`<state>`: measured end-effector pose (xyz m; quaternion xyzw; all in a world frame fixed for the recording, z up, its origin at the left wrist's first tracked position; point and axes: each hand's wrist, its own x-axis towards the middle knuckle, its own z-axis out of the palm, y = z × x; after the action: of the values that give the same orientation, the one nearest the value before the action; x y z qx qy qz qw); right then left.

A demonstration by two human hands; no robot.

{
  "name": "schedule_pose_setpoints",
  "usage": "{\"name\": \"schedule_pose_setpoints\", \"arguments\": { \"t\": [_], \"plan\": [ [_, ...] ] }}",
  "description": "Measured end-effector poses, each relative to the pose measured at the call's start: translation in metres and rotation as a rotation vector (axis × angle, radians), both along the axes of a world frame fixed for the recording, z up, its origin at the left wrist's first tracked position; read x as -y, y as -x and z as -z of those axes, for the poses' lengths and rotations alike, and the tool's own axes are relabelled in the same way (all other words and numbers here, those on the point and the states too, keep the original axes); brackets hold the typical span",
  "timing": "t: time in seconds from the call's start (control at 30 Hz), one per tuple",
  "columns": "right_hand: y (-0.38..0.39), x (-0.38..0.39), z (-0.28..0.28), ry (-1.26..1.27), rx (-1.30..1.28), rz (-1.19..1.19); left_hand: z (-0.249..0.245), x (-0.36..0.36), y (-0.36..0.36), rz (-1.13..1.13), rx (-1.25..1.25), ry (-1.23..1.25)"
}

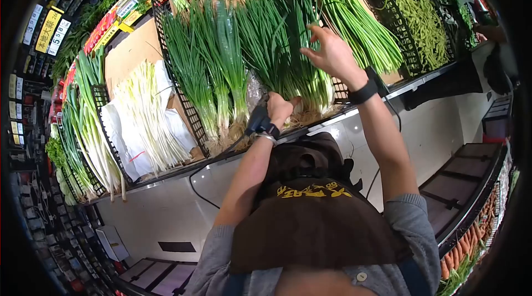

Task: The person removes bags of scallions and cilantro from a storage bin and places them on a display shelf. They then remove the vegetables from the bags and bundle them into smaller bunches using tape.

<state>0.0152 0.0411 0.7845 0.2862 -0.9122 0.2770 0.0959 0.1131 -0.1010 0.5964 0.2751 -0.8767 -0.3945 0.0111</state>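
Green onions with rooty white ends point(277, 41) lie in the middle of the display. My left hand point(280, 109) is at their root ends with its fingers curled round; what it grips is hidden. A dark device with a cable sits at my left wrist. Above the right part of the same onions, my right hand point(331, 55) is raised with thumb and fingers apart, holding nothing. A clear plastic wrap point(255, 88) shows just beyond my left hand, between two bunches.
White-stemmed shoots point(147, 113) lie on paper to the left, beside leeks point(91, 107). Long green stems with blue bands point(366, 24) and green pods point(418, 13) lie to the right. Black crate dividers point(180, 91) stand between sections. A person's hand point(490, 33) shows at the far right.
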Motion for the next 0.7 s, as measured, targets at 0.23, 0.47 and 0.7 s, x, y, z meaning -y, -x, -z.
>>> {"name": "schedule_pose_setpoints", "arguments": {
  "t": [0.23, 0.47, 0.7],
  "plan": [
    [-0.024, -0.038, 0.007, -0.379, 0.153, -0.006, -0.062, 0.089, -0.038, 0.011, 0.185, -1.306],
    [-0.059, 0.009, 0.038, 0.095, 0.934, -0.36, -0.09, 0.078, -0.054, -0.013, 0.029, -1.439],
    [-0.064, 0.009, 0.073, 0.477, 1.23, -0.208, -0.086, 0.07, -0.044, -0.087, -0.024, -0.976]
  ]
}}
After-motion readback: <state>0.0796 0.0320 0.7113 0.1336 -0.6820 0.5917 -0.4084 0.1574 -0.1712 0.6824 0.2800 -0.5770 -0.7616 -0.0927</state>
